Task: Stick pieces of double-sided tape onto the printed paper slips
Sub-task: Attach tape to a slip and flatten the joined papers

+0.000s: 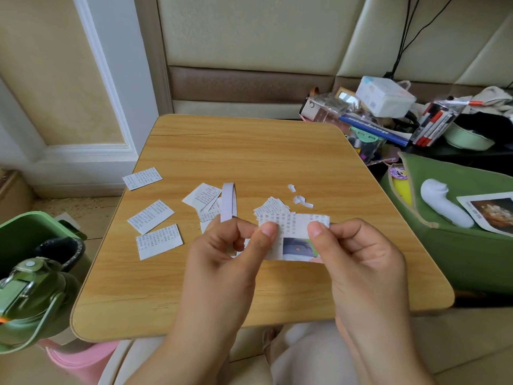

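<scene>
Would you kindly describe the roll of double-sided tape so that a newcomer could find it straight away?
Start at the wooden table and look just beyond the left hand, among the printed slips. The tape roll stands on edge there, a thin white loop; unlike the flat rectangular slips around it, it is upright, curved and unprinted.

Three paper slips [151,215] on the worktop's [249,151] left side, tape roll [229,202] standing at centre, backing scraps [301,200] to its right, bin [30,240] left of the worktop
</scene>
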